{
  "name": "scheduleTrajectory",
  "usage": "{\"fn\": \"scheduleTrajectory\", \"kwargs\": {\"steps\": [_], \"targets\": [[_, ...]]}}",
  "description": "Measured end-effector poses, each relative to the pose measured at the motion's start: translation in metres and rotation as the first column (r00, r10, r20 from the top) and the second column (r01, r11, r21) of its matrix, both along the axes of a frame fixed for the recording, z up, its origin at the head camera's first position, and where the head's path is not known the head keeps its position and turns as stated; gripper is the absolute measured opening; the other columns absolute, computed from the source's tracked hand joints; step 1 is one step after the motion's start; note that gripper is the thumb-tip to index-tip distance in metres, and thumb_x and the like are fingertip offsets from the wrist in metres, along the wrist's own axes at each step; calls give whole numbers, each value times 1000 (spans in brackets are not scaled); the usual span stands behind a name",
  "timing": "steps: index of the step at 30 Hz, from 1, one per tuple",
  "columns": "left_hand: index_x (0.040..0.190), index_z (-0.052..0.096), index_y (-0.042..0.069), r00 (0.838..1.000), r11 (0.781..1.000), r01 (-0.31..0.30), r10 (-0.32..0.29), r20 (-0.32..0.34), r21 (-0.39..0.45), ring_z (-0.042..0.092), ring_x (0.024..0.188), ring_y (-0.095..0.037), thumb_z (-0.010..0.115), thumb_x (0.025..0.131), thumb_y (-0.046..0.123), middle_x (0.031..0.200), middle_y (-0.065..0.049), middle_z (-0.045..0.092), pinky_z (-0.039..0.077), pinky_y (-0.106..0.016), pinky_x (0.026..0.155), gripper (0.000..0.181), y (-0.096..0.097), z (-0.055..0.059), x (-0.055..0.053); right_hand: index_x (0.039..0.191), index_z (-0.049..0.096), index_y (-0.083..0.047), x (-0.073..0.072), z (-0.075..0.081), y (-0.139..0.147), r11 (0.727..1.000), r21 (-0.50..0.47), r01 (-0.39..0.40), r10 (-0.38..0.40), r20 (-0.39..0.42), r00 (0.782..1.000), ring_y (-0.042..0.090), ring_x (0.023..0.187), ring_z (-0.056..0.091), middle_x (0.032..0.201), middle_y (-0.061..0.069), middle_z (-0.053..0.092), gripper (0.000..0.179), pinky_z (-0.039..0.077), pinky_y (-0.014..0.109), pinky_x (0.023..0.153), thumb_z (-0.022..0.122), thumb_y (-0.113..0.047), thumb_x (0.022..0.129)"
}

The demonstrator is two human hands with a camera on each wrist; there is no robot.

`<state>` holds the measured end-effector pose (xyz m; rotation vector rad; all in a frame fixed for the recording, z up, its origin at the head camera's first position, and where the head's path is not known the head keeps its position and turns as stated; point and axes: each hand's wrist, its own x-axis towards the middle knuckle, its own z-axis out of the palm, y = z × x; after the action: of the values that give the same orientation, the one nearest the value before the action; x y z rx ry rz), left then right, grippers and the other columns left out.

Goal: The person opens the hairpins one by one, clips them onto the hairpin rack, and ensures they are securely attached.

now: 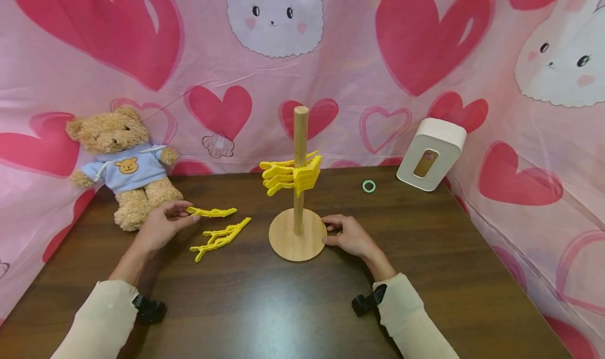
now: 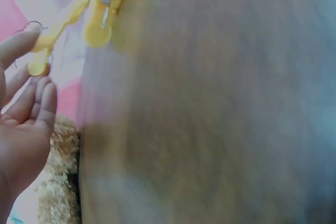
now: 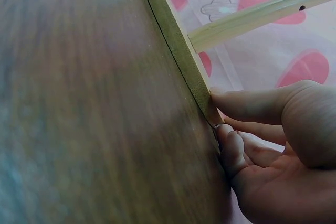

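My left hand (image 1: 159,226) pinches the handle end of a yellow alligator hair clip (image 1: 216,212) between thumb and fingers. The left wrist view shows that clip (image 2: 64,20) with its handle ends at the fingertips. Just in front of it, more yellow hair clips (image 1: 227,236) lie close together on the table. A wooden stand (image 1: 284,242) with a round base and upright post is at the middle. Several yellow hair clips (image 1: 307,175) hang clustered on the post at mid-height. My right hand (image 1: 351,236) grips the base's right rim, with the thumb (image 3: 252,103) against its edge.
A teddy bear (image 1: 134,165) in a blue hoodie sits at the back left, close beside my left hand. A small green ring (image 1: 368,186) lies behind and right of the stand. A white box (image 1: 427,157) with an oval opening stands at the back right, against the pink curtain (image 1: 350,107).
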<state>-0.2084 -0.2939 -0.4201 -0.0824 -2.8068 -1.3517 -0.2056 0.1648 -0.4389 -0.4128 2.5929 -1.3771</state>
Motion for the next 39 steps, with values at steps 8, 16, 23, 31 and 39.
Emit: {"fn": "scheduleTrajectory", "kwargs": {"steps": [8,16,23,31,39], "targets": [[132,62,-3,979,979,-112,139,-152,172,59,89,-2,74,94,34,100,8,65,47,-9,75,54,12,11,2,130,65,5,0,1,0,1000,-8,4,-4,8,1000,27,104,61,128,19,63,48,51,39,88,79,-1,84],[124,66,-4,971,974,-100,141,-194,206,63,85,-4,79,91,27,93,12,67,50,-11,72,47,24,17,3,130,65,5,0,1,0,1000,2,4,-4,9,1000,27,104,62,128,18,63,48,51,37,87,79,-1,84],[121,68,0,978,990,-98,115,-172,100,62,82,-4,79,90,35,107,-16,70,50,-14,69,49,36,32,10,129,65,5,1,0,0,1000,1,-4,4,-3,1000,27,103,62,127,18,64,48,49,34,84,79,-1,84],[114,66,-3,948,993,-81,102,-302,82,57,78,-6,73,96,25,95,-13,64,46,-14,65,34,53,45,14,129,66,5,2,2,-1,1000,0,1,-1,4,1000,27,102,61,126,18,64,47,49,34,84,79,-1,83],[105,68,-8,863,976,-41,143,-486,214,56,73,-1,73,93,2,85,7,62,44,-11,63,17,68,61,13,129,65,6,2,3,-1,1000,-2,2,-2,-2,1000,28,104,62,128,19,63,48,51,38,88,79,0,84]]}}
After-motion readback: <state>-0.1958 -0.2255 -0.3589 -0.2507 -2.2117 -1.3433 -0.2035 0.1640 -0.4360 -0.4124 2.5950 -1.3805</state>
